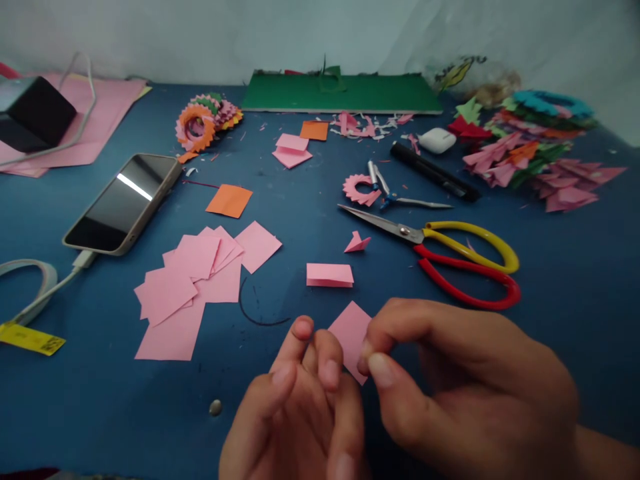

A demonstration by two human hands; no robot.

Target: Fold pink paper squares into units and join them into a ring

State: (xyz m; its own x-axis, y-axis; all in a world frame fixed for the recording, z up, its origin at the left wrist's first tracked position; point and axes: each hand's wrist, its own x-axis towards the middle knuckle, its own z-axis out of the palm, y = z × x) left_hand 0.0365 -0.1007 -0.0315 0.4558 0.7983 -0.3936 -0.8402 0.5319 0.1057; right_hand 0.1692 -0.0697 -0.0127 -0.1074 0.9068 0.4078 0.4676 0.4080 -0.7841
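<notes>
Landmark: the scissors (405, 231), red and yellow handles, on the blue table (100, 427).

Left hand (300, 420), one: nearer us than the scissors and to their left; palm up, fingers loosely curled and parted, nothing that we can see in its grasp.

Right hand (475, 380), one: on the near side of the scissors' handles; thumb and forefinger pressed into a pinch at the edge of the pink square (345, 331). Whether paper is caught between the tips, we cannot tell.

Pink square, one: nearer us than the scissors' blades and to their left, partly covered by fingers.

Folded strip (330, 272) and small folded piece (357, 244): both left of the scissors, the piece closer to the blades.

Loose squares (197, 257), pink, overlapping: well left of the scissors.

Step in hand, by our reading: folding paper, the pink square being the one at work. The next move, we judge, calls for fingertips of both hands on its edges, matched evenly and creased lightly.

Writing: yellow tag (30, 339), far left of the scissors, bears a square code; its other print is too small. Plastic bag (460, 72), beyond the scissors, carries dark lettering we cannot read. Phone (123, 213), left of the scissors: no brand visible.
</notes>
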